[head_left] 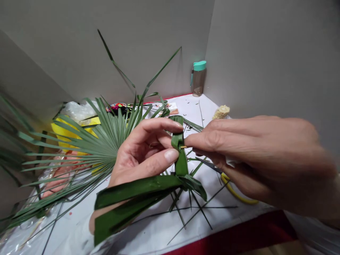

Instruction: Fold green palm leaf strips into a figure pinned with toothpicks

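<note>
A folded green palm leaf piece [182, 163] is upright in the middle, with a looped top and long flat strips trailing left over my left wrist. My left hand [146, 152] is closed on it, thumb and fingers pinching near the loop. From the right, my right hand [255, 156] presses its fingertips to the same fold. Between them and the leaf shows a short thin yellowish stick [183, 147]; most of it is hidden. Under my right hand lie scissors with yellow handles [239, 194], partly covered, their dark blades pointing left.
A large palm fan leaf [106, 152] spreads across the left side. Behind it are a yellow bag [62, 132] and clear plastic [78, 110]. A bottle with a teal lid [199, 79] stands in the back corner. Leaf scraps [200, 209] lie on the white table [148, 233].
</note>
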